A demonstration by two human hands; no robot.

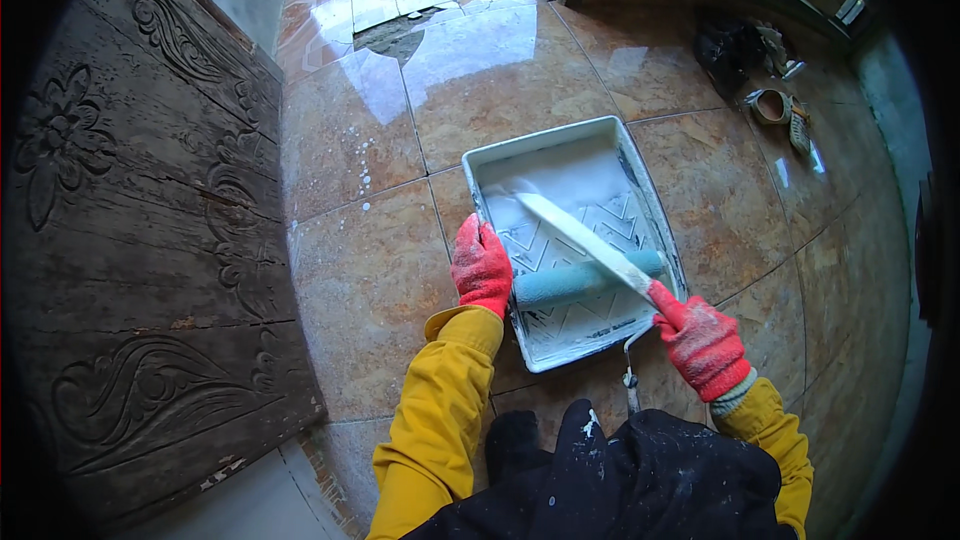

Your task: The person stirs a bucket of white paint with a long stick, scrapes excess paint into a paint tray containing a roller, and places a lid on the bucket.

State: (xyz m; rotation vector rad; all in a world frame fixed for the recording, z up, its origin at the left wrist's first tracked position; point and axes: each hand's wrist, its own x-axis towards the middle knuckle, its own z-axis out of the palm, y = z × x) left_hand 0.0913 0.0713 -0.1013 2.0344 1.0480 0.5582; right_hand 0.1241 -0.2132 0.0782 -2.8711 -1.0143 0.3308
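Gripping a flat stick point(580, 238) w/ my right hand point(706, 345), fingers wrapped tight round its near end; the blade runs far-left across the paint tray point(640, 165), tip down in the white paint at the deep far end. Left hand point(482, 265) is curled over the tray's left rim, steadying it, fingers bent, not spread. Both hands in red knit gloves, yellow sleeves.

Tray sits on the tiled floor point(370, 280), right in front of my knees. A roller point(585, 278) w/ pale blue-green sleeve lies across the ribbed near slope, its handle poking off the near edge.

Handling, as I judge it: stick is stiff, light, prob. slick w/ wet paint along the blade, so hold stays at the dry near end. Tray looks thin plastic, light, likely flexes & slops if lifted by one side; best taken by both long rims. Floor is glossy, so tray may slide when pushed.

Carved dark wood panel point(140, 240) lies left.
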